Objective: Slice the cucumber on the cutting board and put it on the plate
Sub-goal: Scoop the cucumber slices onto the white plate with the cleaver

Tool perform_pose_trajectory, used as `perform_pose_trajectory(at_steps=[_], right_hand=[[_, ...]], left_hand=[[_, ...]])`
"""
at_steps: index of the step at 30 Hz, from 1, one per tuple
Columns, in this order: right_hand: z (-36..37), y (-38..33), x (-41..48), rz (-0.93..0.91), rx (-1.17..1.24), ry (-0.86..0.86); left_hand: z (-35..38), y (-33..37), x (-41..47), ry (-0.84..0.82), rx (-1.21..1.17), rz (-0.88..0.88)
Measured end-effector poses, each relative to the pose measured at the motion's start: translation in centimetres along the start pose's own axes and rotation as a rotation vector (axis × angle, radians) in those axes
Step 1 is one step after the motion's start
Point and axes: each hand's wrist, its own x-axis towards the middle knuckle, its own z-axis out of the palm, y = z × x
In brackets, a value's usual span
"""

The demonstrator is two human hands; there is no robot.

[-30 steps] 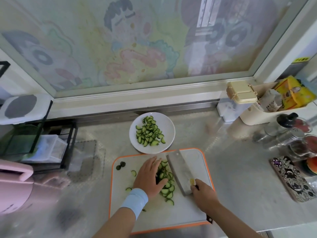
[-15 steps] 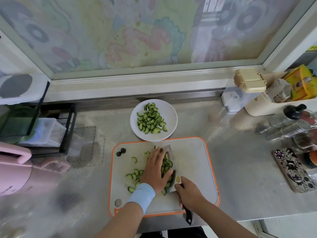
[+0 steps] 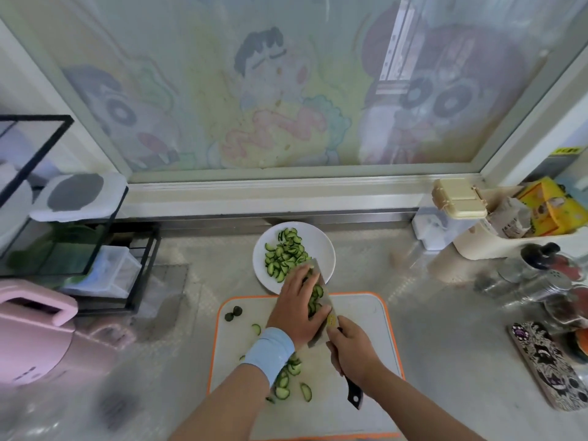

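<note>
My right hand (image 3: 353, 351) grips the black handle of a cleaver (image 3: 323, 300), whose blade is lifted and reaches over the near rim of the white plate (image 3: 324, 249). A batch of cucumber slices (image 3: 315, 300) lies on the blade, and my left hand (image 3: 297, 308) presses them against it with straight fingers. The plate holds a pile of slices (image 3: 284, 254). More slices (image 3: 291, 378) lie on the white, orange-edged cutting board (image 3: 366, 329), partly under my left forearm. Two dark cucumber ends (image 3: 234, 313) sit at the board's far left corner.
A black wire rack (image 3: 79, 249) and a pink appliance (image 3: 35, 338) stand at the left. On the right are a cream bin (image 3: 509, 240) with packets, a lidded container (image 3: 458, 202), glass jars (image 3: 541, 275) and a patterned phone case (image 3: 547, 367).
The cleaver went from lying flat on the board to carrying slices. Both hands have lifted it and moved away from me to the plate's edge.
</note>
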Motion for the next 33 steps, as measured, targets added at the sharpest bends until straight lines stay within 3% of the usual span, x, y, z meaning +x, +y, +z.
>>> perform_pose_trajectory(at_steps=[5, 9, 18, 20, 25, 33], right_hand=[[-0.7, -4.4, 5.0, -0.053, -0.094, 0.031], [-1.0, -7.2, 9.3, -0.08, -0.308, 0.072], [-2.3, -9.1, 14.0, -0.137, -0.728, 0.136], [-2.5, -9.2, 14.6, -0.14, -0.746, 0.138], [-2.2, -9.6, 15.0, -0.147, -0.751, 0.127], [-2.1, -10.0, 14.8, -0.14, -0.716, 0.208]], left_hand=[[-2.5, -0.6, 6.5, -0.044, 0.037, -0.03], [-3.5, -1.8, 10.3, -0.097, 0.023, -0.131], [-3.4, -6.1, 12.7, -0.229, 0.075, -0.305], [-3.3, -6.4, 12.6, -0.172, 0.053, -0.272], [-2.4, -5.4, 12.2, -0.104, 0.038, 0.025], [-2.6, -7.2, 11.0, -0.111, 0.093, -0.036]])
